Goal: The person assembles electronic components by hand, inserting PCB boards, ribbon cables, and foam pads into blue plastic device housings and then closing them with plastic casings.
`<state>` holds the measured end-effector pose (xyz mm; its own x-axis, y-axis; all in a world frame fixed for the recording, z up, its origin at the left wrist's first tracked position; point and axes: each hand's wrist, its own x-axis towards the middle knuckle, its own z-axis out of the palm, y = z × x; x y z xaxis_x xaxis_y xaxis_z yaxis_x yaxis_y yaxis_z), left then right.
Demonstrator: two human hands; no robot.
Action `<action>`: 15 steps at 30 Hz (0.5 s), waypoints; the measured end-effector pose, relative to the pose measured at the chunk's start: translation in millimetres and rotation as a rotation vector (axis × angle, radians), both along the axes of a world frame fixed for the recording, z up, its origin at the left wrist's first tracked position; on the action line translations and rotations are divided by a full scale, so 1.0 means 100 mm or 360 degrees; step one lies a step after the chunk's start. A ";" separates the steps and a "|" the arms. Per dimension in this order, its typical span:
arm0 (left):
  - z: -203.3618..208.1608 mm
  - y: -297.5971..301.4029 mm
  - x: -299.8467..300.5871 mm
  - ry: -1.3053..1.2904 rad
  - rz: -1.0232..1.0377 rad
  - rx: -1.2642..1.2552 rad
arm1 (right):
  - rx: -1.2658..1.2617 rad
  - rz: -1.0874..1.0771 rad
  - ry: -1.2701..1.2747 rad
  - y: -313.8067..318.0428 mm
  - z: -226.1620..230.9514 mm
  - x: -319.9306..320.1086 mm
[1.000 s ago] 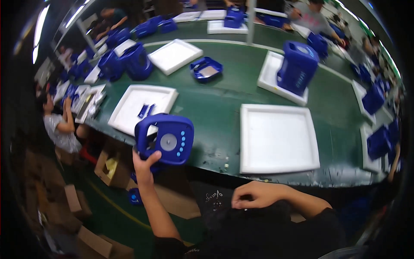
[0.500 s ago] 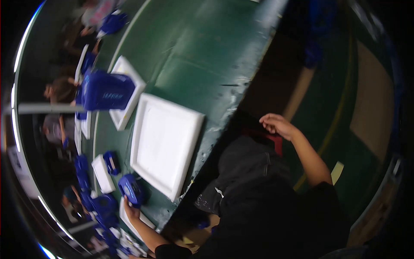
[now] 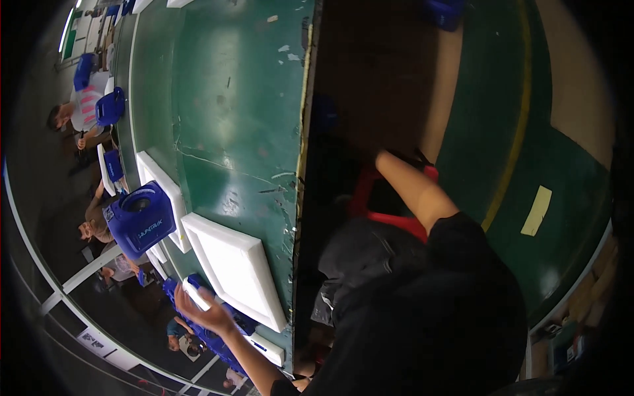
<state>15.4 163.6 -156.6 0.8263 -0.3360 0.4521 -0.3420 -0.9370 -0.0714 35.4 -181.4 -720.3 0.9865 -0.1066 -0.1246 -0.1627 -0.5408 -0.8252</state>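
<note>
My left hand [image 3: 208,317] is raised with its fingers apart, beside the near end of a white foam tray [image 3: 271,280] on the green bench. A white piece [image 3: 196,292] shows between its thumb and fingers; it appears to lie behind the hand, with blue plastic parts around it. My right arm stretches over a red stool [image 3: 432,173] beside the bench. Only the wrist end of my right hand [image 3: 383,159] shows; its fingers are lost in the dark. A large blue plastic housing [image 3: 142,221] with a round opening stands beyond the tray, by another white foam piece [image 3: 173,198].
The green bench [image 3: 218,99] runs away from me, its worn edge [image 3: 304,112] on the right. Several people work across it among blue housings. A pale strip [image 3: 536,210] lies on the green floor at right. A blue item [image 3: 446,13] stands at the far right.
The view has turned. My left hand has come off a small blue housing and spread its fingers. My right arm has reached toward the stool, and its fingers have gone out of sight.
</note>
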 end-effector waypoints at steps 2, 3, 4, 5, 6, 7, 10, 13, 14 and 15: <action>-0.15 -1.02 0.10 0.0285 -0.0522 0.0128 | 0.0072 -0.0134 -0.0378 0.06 -0.05 0.37; -0.32 -1.50 0.18 0.0430 -0.0694 0.0191 | -0.0302 -0.0092 -0.0308 -0.06 -0.31 0.40; -0.43 -2.00 0.21 0.0612 -0.0847 0.0183 | -0.0657 -0.0029 -0.0259 -0.18 -0.46 0.52; -0.55 -2.20 0.27 0.0717 -0.0905 0.0147 | -0.0332 0.0077 0.0121 -0.12 -0.15 0.91; -0.63 -2.38 0.34 0.0824 -0.0882 0.0167 | -0.0318 0.0138 0.0066 -0.09 0.20 1.02; -0.73 -2.56 0.40 0.0909 -0.0859 0.0084 | -0.0306 0.0123 0.0037 -0.20 0.45 1.27; -0.95 -2.80 0.47 0.0997 -0.0744 0.0106 | -0.0282 0.0070 -0.0075 -0.44 1.05 2.10; -1.02 -2.82 0.48 0.0998 -0.0702 0.0088 | -0.0271 -0.0029 -0.0153 -0.73 1.41 2.80; -1.02 -2.80 0.48 0.1019 -0.0710 0.0040 | -0.0243 -0.0051 -0.0156 -0.71 1.46 2.92; -1.02 -2.82 0.48 0.1037 -0.0707 0.0015 | -0.0212 -0.0075 -0.0155 -0.69 1.49 3.03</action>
<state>63.7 -118.7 -258.5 0.7112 -0.6983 -0.0814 -0.6600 -0.7030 0.2648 337.9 -250.7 -571.4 0.9867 -0.1621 -0.0104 -0.1132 -0.6403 -0.7598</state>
